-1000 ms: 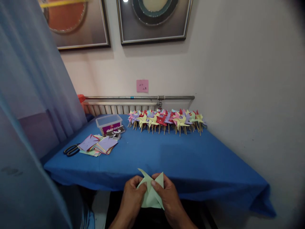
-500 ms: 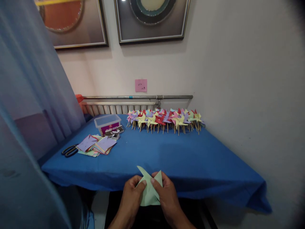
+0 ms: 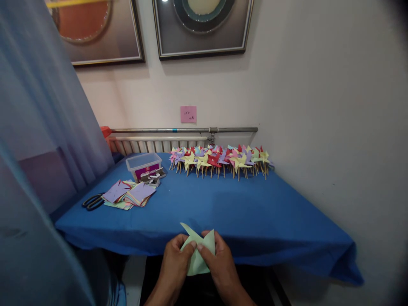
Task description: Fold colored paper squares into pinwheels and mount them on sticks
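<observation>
Paper: pale green sheet (image 3: 198,254), partly folded, held in both hands just in front of the near edge of the table (image 3: 255,221), low in the middle of the view
Left hand: left hand (image 3: 174,265) grips the paper's left side; fingers (image 3: 190,245) curled close, thumb pressed onto the front face, no gap to speak of
Right hand: right hand (image 3: 221,265) grips the right side; thumb lies across the front toward the middle, the other fingers wrap behind, closed tight on the sheet
Contact: the two thumbs nearly meet on the paper's face; whether they touch cannot be told
Pointing: one sharp corner sticks up and to the left above the left hand; a second, blunter flap rises by the right hand's fingertips
Long axis: runs roughly upright in the view, leaning a little left at the top; lower end hidden between the palms
Table: blue cloth cover, its front hem hanging just behind the hands
Pinwheels: row of coloured pinwheels (image 3: 219,159) on sticks along the far edge, well apart from the hands
Paper stack: loose coloured squares (image 3: 129,193) on the left part of the table
Scissors: scissors (image 3: 92,201) just left of the stack, near the cloth's edge
Box: clear plastic box (image 3: 143,163) behind the stack, small grey bits beside it
Wall: pink note (image 3: 188,114) above a pipe, two framed pictures higher up
</observation>
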### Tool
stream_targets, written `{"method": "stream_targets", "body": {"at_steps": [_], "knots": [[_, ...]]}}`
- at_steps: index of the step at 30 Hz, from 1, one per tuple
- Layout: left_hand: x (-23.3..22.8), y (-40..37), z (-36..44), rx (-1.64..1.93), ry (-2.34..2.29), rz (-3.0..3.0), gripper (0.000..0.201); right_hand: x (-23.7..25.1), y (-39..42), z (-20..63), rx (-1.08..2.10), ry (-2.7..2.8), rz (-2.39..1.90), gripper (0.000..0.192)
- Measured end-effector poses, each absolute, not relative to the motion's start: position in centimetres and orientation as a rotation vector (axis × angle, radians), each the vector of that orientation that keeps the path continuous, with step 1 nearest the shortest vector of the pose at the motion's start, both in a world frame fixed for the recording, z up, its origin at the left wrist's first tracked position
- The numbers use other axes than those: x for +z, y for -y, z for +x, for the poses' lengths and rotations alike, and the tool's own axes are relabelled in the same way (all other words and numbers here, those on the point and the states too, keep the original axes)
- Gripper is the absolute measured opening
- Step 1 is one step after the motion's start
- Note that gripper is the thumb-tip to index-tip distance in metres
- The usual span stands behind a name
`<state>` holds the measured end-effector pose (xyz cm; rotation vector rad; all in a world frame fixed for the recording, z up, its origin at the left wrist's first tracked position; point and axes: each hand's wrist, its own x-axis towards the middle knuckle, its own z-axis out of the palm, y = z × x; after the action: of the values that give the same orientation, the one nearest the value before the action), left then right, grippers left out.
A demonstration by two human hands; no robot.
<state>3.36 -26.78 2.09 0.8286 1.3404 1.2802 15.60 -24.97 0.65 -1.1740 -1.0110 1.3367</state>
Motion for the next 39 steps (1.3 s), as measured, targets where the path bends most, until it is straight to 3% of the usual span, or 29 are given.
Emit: {"method": "stream_targets", "body": {"at_steps": [10, 17, 25, 32, 39], "knots": [[0.9, 25.6, 1.0, 1.117, -1.261, 0.944, 0.029, 0.2, 24.5, 16.2, 1.358, 1.140, -1.179, 0.046], [1.5, 25.8, 1.2, 1.258, -1.268, 0.704, 0.032, 0.6, 25.3, 16.9, 1.703, 0.890, -0.808, 0.039], [2.1, 26.0, 1.5, 1.299, -1.135, 0.537, 0.035, 0.3, 26.2, 17.9, 1.850, 0.854, -0.584, 0.037], [2.2, 26.1, 1.5, 1.276, -1.120, 0.527, 0.037, 0.9, 26.0, 17.7, 1.848, 0.885, -0.575, 0.038], [2.2, 26.3, 2.5, 1.272, -1.201, 0.620, 0.034, 0.2, 25.9, 16.3, 1.732, 0.917, -0.672, 0.051]]}}
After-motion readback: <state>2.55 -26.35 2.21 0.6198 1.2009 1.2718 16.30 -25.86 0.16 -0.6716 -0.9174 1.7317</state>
